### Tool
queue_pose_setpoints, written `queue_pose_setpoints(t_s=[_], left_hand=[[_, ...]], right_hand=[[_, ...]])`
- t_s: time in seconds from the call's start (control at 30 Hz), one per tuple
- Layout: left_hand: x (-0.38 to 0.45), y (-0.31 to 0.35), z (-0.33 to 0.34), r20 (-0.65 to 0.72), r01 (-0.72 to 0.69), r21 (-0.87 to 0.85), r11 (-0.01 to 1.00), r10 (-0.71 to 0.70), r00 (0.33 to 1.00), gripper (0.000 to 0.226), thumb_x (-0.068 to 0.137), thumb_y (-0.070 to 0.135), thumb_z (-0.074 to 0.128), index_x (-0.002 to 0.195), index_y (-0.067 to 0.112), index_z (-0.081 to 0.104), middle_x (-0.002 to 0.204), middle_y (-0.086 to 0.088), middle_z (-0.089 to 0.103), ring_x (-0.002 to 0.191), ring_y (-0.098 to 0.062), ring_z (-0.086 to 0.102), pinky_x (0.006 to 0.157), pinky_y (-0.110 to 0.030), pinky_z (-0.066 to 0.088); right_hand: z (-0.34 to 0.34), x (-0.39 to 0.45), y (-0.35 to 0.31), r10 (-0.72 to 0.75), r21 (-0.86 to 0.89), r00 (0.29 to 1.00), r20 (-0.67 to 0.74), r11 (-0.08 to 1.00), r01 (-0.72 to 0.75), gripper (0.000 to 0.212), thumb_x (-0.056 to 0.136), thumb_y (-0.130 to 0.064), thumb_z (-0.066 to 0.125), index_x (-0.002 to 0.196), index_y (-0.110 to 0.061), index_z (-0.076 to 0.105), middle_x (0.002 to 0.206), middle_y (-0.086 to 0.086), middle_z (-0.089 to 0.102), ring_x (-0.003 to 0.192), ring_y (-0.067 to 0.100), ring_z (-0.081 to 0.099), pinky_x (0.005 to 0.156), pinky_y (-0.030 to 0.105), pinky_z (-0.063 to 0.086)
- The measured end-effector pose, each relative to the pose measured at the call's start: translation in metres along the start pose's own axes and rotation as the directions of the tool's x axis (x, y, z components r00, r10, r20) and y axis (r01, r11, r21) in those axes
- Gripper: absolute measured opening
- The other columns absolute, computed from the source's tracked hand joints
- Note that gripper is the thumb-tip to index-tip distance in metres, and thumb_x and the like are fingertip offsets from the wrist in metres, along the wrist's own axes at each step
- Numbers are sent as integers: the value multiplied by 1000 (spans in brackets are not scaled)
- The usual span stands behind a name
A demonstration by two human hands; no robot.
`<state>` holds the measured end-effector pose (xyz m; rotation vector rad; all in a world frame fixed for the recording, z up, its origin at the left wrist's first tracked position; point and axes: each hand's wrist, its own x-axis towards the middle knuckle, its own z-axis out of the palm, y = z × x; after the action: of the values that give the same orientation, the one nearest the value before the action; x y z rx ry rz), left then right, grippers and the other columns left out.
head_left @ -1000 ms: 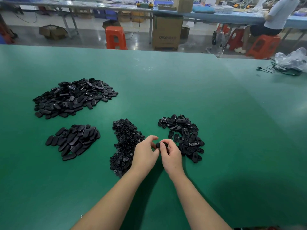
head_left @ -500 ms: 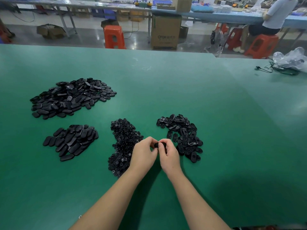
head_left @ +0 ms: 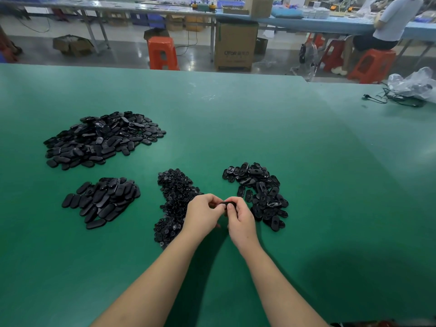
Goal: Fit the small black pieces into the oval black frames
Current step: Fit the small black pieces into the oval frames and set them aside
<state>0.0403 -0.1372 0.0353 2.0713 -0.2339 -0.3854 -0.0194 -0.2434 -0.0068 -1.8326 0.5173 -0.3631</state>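
Mid-fit: my left hand (head_left: 204, 214) and right hand (head_left: 239, 217) both pinch one oval frame (head_left: 228, 204) between the heap of small pieces (head_left: 175, 204) and the frame pile (head_left: 259, 192). Next: probably press the piece home. My fingers hide it; can't tell if seated.

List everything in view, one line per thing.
table: one, green, foreground
oval frame piles: three, black, one right of the hands, two at left
small-piece pile: one, black, left of the hands
held oval frame: one, black, between both hands
plastic bag: one, clear, table's far right, on black cables
stools: several, orange, on the floor beyond
cardboard box: one, brown, on the floor
seated person: one, far right bench
left hand: one, fingers curled at frame
right hand: one, fingers pinching frame
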Motion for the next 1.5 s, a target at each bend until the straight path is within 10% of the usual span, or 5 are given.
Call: queue_pose_setpoints(t_s=[0.57,0.67,1.03,1.33,1.5], left_hand=[[-1,-2,10,-29,-65,98,993,68,997,6,93,22,63,89,21,67,84,8,68,74,-16,66,71,-33,57],[1,-4,11,-23,-96,132,987,100,995,9,95,21,62,88,26,64,84,13,66,74,-5,62,63,-13,47],[0,-16,1,-22,-427,488,761,499,866,23,93,21,66,116,23,67,102,7,63,84,-18,64,69,-32,52],[21,-56,-108,-474,40,479,877,220,853,27,91,32,71,114,17,70,99,-1,56,69,-19,57,62,-32,49],[26,-96,-173,-703,299,301,905,-1,711,30,89,31,72,115,16,72,114,-16,57,99,-38,59,97,-48,46]], right_hand=[[2,2,5,18,16,999,-38,1000,-18,18,102,-19,53,96,-34,61,92,-8,71,89,14,66,85,46,55],[3,2,6,11,13,997,-77,1000,-10,17,102,-19,53,95,-34,59,92,-8,70,88,14,65,83,44,55],[3,3,6,42,117,996,-76,993,-33,13,105,-23,49,102,-32,59,76,-5,64,62,13,55,67,42,50],[2,0,3,49,85,998,-44,995,-45,14,103,-25,52,96,-34,60,74,-15,67,55,13,48,54,35,45],[3,-1,1,42,64,998,-47,997,-39,16,102,-24,53,92,-35,61,73,-13,67,54,13,47,53,38,44]])
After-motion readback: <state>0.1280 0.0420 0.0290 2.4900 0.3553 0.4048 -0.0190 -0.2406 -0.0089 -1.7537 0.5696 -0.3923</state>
